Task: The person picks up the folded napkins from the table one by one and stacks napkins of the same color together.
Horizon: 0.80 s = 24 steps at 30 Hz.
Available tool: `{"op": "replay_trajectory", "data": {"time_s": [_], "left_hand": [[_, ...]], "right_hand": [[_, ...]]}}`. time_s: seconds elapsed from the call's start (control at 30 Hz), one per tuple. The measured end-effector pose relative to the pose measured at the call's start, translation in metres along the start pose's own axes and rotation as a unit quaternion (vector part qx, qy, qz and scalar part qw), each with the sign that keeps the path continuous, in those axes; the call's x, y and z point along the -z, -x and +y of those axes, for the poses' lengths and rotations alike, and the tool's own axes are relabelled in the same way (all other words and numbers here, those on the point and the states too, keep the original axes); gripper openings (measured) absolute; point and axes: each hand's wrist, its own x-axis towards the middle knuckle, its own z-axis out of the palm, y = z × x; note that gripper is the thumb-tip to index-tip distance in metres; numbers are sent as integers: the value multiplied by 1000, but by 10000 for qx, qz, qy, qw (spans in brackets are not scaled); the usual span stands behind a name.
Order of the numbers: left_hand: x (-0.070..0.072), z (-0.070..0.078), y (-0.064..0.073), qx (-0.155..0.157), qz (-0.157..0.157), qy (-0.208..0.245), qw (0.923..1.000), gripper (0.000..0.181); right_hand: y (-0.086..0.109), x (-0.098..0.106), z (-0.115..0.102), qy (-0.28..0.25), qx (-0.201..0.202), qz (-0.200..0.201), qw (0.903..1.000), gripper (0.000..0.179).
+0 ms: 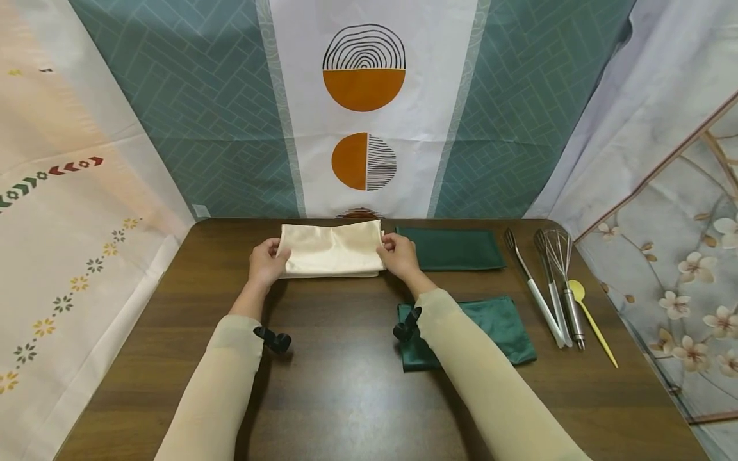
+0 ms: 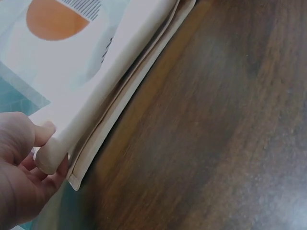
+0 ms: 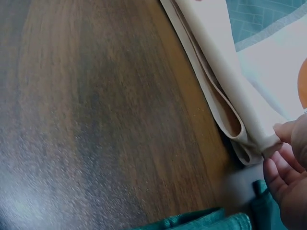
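Cream cloth [image 1: 331, 250] held near far edge of counter [image 1: 323, 384], long axis running left-right; left end pinched by left hand [image 1: 268, 262], right end by right hand [image 1: 399, 255] (neither nearer). Counted: cream cloth, one; green cloths [image 1: 455, 248] [image 1: 500, 328], two; whisk [image 1: 571, 307], one; yellow spoon [image 1: 577, 291], one; tongs [image 1: 541, 304], apparently, one.

Brown table [image 1: 334, 390] | far side: cream cloth [image 1: 331, 251], green cloth [image 1: 455, 250] | nearer: second green cloth [image 1: 498, 326] | right: tongs [image 1: 544, 310], whisk [image 1: 572, 314], yellow spoon [image 1: 597, 333]
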Motion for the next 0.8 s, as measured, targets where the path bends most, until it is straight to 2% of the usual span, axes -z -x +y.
{"op": "replay_trajectory", "data": {"time_s": [0.2,0.47,0.6,0.7,0.8], "left_hand": [[-2,-1,-5,-95,180,-49,9998,36],[-3,-6,-7,-4,240,-62,9997,35],[-2,-2,-8,-85,253,-57,9996,35],[-1,-1,-9,9,184,-99,9998,37],[1,-5,-8,180,138,-166,9996,39]], "right_hand": [[-1,-1,-1,-133,68,226,9996,24],[2,-1,2,-65,-45,10,10000,26],[3,-1,2,-128,-14,114,9999,25],[4,-1,0,-65,-59,109,9999,26],[6,1,1,3,-162,-113,9998,29]]}}
